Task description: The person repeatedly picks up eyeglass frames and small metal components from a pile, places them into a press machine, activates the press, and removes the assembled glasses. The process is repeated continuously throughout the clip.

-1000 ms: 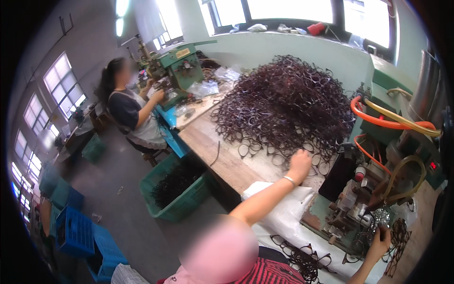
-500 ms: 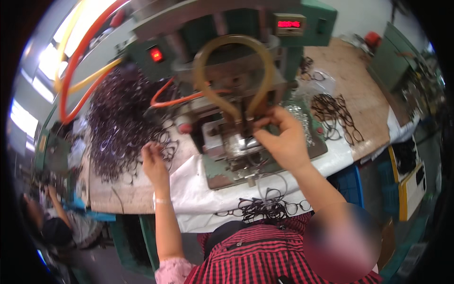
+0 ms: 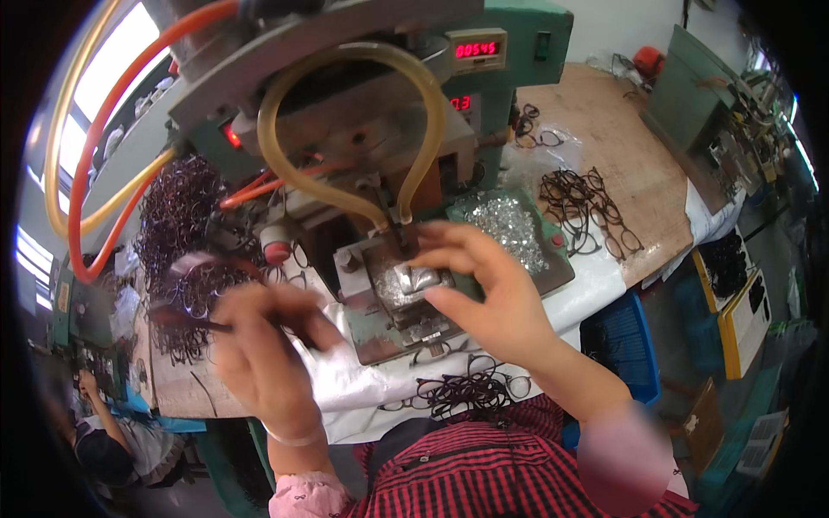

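My left hand [image 3: 269,350] is raised left of the press, smeared by motion, with its fingers closed on a dark eyeglass frame [image 3: 192,321] that sticks out to the left. My right hand [image 3: 496,293] reaches over the press bed, thumb and fingers apart around a small shiny metal fixture [image 3: 418,279]. Whether the fingertips touch the fixture I cannot tell. Just above it, the punch and the ends of a looped yellowish hose [image 3: 438,112] point down. The green press [image 3: 509,52] fills the top middle.
A large heap of dark eyeglass frames [image 3: 177,203] lies at the left, smaller piles at the right [image 3: 587,203] and front [image 3: 462,393]. Glittery clear bits [image 3: 509,229] cover the press base. A red button [image 3: 276,251] sits left of the bed. A blue crate [image 3: 635,345] stands lower right.
My left hand has come up and nearer from the heap, now with an eyeglass frame. My right hand has moved from the punch down beside the fixture, its fingers spreading. The view has shifted.
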`<action>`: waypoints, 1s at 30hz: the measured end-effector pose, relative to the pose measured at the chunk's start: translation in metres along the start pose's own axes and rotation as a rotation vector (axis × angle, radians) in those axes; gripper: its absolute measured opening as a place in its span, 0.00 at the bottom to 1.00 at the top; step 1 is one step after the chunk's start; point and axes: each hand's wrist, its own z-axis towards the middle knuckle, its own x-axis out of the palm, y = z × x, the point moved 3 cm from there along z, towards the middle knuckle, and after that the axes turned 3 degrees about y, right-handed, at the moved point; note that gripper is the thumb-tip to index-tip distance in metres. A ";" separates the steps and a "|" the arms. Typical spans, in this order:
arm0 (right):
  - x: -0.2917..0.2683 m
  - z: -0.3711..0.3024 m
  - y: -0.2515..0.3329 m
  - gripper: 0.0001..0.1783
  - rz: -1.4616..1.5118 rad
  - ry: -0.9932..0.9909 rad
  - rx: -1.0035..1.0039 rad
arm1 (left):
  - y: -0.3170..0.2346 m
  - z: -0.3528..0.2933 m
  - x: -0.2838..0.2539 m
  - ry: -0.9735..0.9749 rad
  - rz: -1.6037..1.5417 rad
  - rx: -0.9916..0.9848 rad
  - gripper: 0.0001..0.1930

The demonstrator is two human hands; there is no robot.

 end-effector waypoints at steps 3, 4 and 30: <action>-0.050 0.000 -0.019 0.14 -0.712 -0.099 -0.190 | 0.011 -0.028 0.026 0.526 -0.495 -0.549 0.24; -0.068 -0.001 -0.033 0.10 -1.146 -0.247 -0.292 | 0.012 -0.034 0.038 0.641 -0.566 -0.786 0.25; -0.137 -0.025 -0.109 0.08 -0.194 -0.559 0.070 | 0.081 -0.097 -0.083 -0.402 0.197 -0.496 0.01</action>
